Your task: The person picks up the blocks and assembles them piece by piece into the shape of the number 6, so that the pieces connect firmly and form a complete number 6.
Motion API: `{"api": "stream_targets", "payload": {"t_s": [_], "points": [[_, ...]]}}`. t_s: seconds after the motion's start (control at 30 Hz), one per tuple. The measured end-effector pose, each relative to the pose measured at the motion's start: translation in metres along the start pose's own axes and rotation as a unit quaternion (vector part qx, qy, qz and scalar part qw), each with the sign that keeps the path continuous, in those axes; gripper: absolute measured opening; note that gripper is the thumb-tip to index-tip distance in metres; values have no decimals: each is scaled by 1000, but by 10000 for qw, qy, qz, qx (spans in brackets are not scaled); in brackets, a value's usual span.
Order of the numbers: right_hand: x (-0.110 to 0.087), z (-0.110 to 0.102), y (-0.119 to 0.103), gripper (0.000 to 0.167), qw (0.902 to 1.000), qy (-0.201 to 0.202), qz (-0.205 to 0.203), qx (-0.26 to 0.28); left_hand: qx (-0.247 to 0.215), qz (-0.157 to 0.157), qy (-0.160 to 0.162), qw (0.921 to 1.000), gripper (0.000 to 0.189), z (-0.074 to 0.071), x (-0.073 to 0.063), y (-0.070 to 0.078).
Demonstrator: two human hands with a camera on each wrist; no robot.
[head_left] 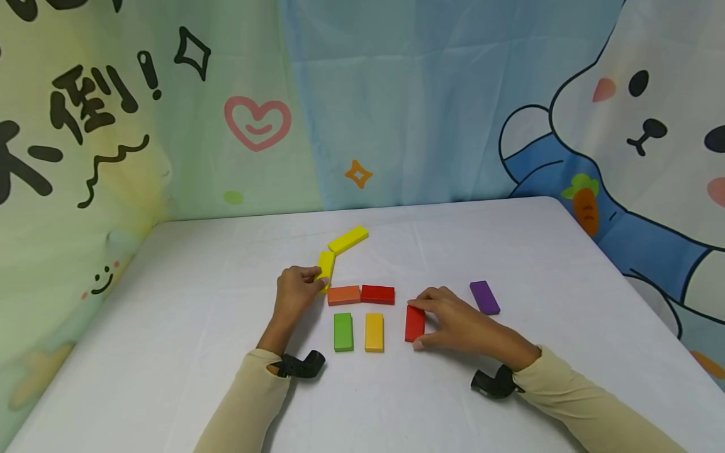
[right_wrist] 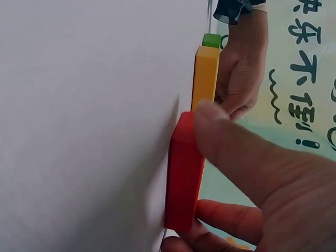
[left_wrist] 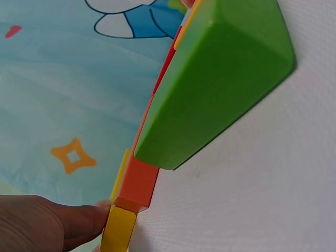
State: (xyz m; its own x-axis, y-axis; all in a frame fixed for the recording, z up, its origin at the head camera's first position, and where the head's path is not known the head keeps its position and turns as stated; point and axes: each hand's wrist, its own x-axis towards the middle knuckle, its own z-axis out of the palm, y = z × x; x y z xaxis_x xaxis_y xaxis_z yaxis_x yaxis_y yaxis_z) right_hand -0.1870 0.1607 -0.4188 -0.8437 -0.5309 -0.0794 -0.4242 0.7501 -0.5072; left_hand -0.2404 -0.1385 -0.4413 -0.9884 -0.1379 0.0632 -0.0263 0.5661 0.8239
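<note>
My left hand [head_left: 298,290] pinches a yellow block [head_left: 325,267] between thumb and fingers at its near end. That block's far end meets a second yellow block [head_left: 348,240], which lies slanted. Beside its near end lies an orange block [head_left: 343,296], end to end with a red block [head_left: 377,294]. My right hand [head_left: 453,321] holds another red block [head_left: 415,324] at its two ends, thumb on the near end and fingertips on the far one. In the right wrist view the thumb [right_wrist: 231,139] overlaps this red block [right_wrist: 184,173].
A green block [head_left: 343,332] and an amber block [head_left: 374,332] lie side by side, in front of the orange and red row. Past the right hand lies a purple block [head_left: 484,297]. The white-covered table [head_left: 170,327] backs onto a printed cloth [head_left: 396,94].
</note>
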Motion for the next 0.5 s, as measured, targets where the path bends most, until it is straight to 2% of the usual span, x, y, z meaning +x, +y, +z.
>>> {"api": "stream_targets", "payload": {"t_s": [0.2, 0.5], "points": [[2, -1, 1, 70, 9999, -88, -51, 29, -8, 29, -2, 10000, 33, -1, 0, 0], [8, -6, 11, 67, 9984, -320, -427, 204, -25, -38, -12, 10000, 32, -2, -1, 2]]}}
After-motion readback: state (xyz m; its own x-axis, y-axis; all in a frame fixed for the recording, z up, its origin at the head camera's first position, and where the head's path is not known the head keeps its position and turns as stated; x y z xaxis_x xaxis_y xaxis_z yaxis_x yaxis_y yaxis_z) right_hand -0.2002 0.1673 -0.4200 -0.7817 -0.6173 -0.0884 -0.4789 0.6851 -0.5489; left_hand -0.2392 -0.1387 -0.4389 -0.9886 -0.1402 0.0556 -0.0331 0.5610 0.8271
